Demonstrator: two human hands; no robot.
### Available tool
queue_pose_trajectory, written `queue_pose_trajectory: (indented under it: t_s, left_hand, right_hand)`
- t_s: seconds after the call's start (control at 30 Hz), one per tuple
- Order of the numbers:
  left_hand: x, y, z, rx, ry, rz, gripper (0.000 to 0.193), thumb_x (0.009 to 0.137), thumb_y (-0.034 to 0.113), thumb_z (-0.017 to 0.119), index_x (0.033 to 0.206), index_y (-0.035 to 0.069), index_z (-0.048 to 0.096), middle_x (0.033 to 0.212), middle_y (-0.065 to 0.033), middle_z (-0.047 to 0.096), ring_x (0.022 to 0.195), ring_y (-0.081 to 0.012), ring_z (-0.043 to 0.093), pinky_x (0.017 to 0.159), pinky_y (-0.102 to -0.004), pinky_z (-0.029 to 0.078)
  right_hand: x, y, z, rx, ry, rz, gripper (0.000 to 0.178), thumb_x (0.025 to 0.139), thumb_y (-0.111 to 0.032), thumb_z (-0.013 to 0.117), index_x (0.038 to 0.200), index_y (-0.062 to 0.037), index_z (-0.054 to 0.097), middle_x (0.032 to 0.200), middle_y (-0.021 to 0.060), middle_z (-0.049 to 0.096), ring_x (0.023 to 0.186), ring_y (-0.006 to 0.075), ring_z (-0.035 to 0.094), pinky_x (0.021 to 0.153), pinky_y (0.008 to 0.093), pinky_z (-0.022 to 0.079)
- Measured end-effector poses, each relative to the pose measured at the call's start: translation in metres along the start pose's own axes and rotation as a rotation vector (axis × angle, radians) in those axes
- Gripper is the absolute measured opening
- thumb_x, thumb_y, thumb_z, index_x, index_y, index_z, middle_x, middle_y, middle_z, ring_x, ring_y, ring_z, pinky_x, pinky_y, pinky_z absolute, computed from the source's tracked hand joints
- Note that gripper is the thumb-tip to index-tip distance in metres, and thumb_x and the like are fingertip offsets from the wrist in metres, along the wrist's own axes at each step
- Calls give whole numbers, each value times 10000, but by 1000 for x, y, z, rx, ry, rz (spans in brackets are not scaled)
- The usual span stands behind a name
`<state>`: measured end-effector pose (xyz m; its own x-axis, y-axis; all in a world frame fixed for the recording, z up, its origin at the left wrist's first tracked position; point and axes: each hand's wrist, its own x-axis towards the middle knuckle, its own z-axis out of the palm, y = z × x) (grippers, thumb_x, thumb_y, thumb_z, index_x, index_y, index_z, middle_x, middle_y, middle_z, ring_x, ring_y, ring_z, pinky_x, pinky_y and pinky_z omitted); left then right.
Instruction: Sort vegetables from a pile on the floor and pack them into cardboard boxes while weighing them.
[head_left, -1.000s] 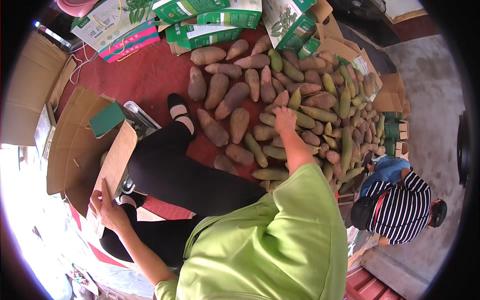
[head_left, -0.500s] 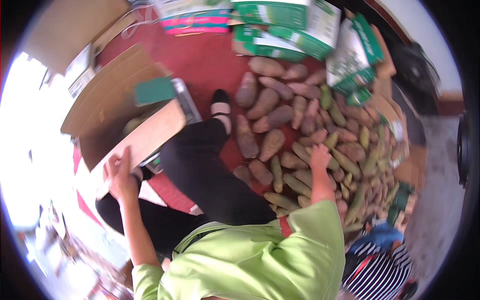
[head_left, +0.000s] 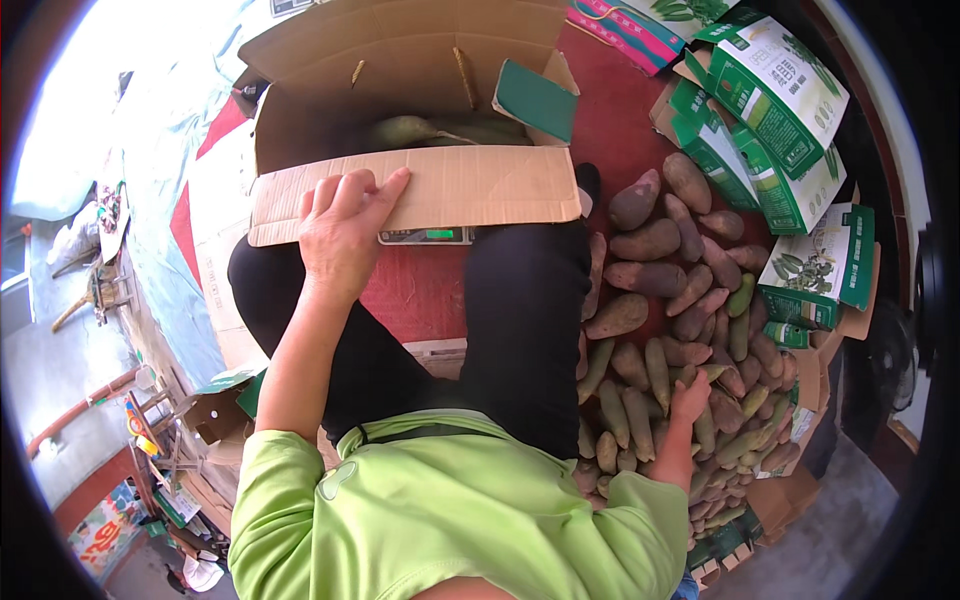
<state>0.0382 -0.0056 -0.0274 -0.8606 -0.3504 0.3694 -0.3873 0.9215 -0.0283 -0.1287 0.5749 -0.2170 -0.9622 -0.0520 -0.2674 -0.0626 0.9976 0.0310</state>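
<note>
My left hand point(head_left: 338, 230) is closed over the near flap point(head_left: 480, 185) of an open cardboard box point(head_left: 400, 55), thumb along its top. Inside the box lie several long green root vegetables point(head_left: 405, 130), partly hidden by the flap. Under the box's front edge, a scale point(head_left: 425, 237) with a lit green display peeks out between my knees. To my right, my right hand point(head_left: 690, 402) reaches into a big heap of roots, fingers curled at a green root vegetable point(head_left: 713, 371) whose end shows beside the fingertips. Around it lie brown, sweet-potato-like roots point(head_left: 640, 275) and more green ones point(head_left: 638, 420).
Green-and-white printed cartons point(head_left: 770, 90) stand beyond the heap, with another carton point(head_left: 815, 265) at its right. A pink and blue carton point(head_left: 625, 35) lies at the back. Red cloth point(head_left: 415, 295) covers the floor. Behind on the left are wooden stools point(head_left: 165, 440) and pale plastic sheeting point(head_left: 190, 230).
My view has turned left, bringing the box to the centre. My left hand still holds the flap; my right hand stays in the heap. The person in stripes is now mostly out of view.
</note>
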Motion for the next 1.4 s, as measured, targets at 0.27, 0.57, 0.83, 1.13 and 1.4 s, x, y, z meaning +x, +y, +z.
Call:
queue_pose_trajectory:
  t_s: [0.27,0.57,0.83,1.13,1.4]
  left_hand:
    - [1,-5,-3,-43,-25,5,424,701,122,607,1107,220,679,901,25,499,896,-164,531,791,-342,430]
    - [2,-9,-7,-104,-67,-16,458,695,80,605,1128,215,672,909,10,500,902,-186,528,800,-344,438]
    - [0,-14,-4,-134,-50,4,384,730,138,587,1104,194,647,901,10,487,893,-195,510,799,-347,421]
    - [6,-11,-7,-119,-109,13,400,743,155,573,1132,214,645,924,7,495,924,-197,510,790,-345,410]
    - [4,-11,-9,-112,-74,8,382,737,125,580,1089,231,683,916,23,525,900,-189,535,791,-344,427]
  right_hand:
    - [34,-66,-63,677,216,-114,495,807,-70,710,1233,-12,465,1161,148,552,1048,272,554,922,357,428]
    - [33,-279,-248,1269,386,-708,438,870,-15,649,1258,41,455,1225,113,535,1126,201,518,1004,352,391]
    - [10,-452,-316,1510,108,-1325,324,828,34,671,1132,20,560,1071,101,639,982,175,608,903,295,458]
    - [9,-544,-225,168,564,-1394,410,813,-36,698,1196,-55,552,1084,26,621,967,101,579,803,237,484]
    - [28,-445,-261,1057,189,-916,470,758,-38,728,1197,-29,559,1035,83,624,939,178,578,848,315,472]
